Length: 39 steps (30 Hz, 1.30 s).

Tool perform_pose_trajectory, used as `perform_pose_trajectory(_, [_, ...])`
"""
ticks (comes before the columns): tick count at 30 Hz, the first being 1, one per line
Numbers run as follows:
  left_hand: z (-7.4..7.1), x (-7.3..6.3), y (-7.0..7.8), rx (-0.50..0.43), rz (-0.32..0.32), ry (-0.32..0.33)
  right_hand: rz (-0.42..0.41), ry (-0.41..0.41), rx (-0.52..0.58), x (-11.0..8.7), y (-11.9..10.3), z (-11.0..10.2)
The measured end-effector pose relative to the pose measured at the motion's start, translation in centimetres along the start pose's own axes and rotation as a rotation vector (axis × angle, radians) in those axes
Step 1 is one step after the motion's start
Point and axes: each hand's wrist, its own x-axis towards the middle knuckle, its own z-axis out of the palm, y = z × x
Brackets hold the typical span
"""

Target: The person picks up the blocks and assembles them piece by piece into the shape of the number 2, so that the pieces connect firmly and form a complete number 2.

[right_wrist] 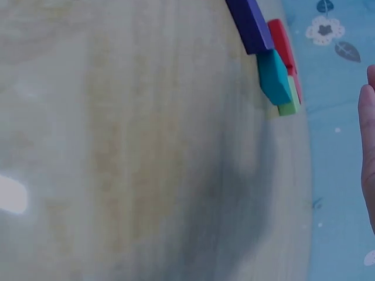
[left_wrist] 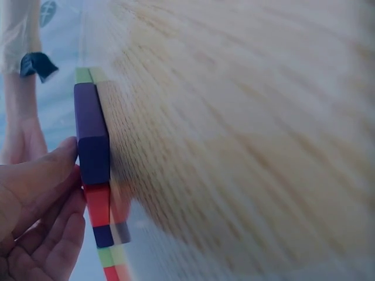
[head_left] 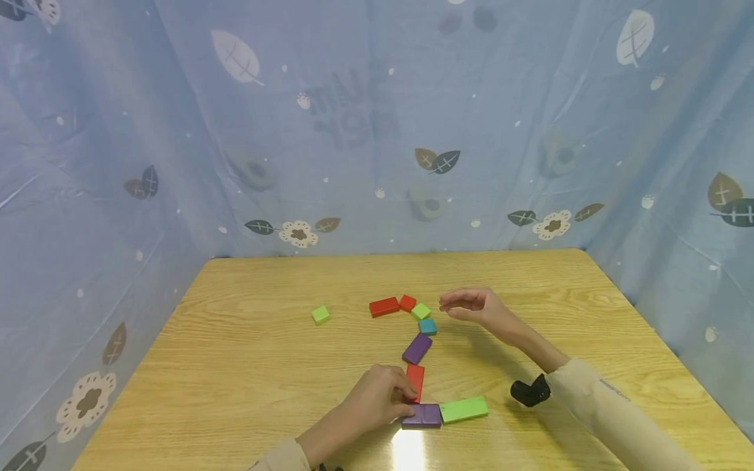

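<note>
My left hand (head_left: pixel 377 396) is at the near end of a curved row of blocks. Its thumb and index finger pinch the left end of a purple block (head_left: pixel 421 416), and its fingertips also lie close by a red block (head_left: pixel 415 383). A long light green block (head_left: pixel 464 409) adjoins the purple one on the right. Farther along the row come a second purple block (head_left: pixel 417 348), a teal block (head_left: pixel 427 327), a small green block (head_left: pixel 421 311), a small red block (head_left: pixel 408 303) and a longer red block (head_left: pixel 385 307). My right hand (head_left: pixel 477 311) hovers right of the row, fingers loosely bent around nothing.
A lone small green block (head_left: pixel 321 315) lies on the left of the wooden table (head_left: pixel 235 366). Patterned blue cloth (head_left: pixel 365 131) hangs behind the table and along both sides. A black strap piece (head_left: pixel 531 391) shows at the right sleeve.
</note>
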Motion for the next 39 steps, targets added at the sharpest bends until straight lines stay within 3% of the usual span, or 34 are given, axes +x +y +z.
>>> perform_pose_trajectory(14, [0.1, 0.1, -0.1, 0.013, 0.005, 0.0, -0.024, -0.037, 0.054, -2.8, -0.4, 1.3])
perform_pose_trajectory(39, [0.1, -0.1, -0.2, -0.007, 0.039, 0.019, -0.05, -0.118, 0.271, -8.8, -0.5, 3.3])
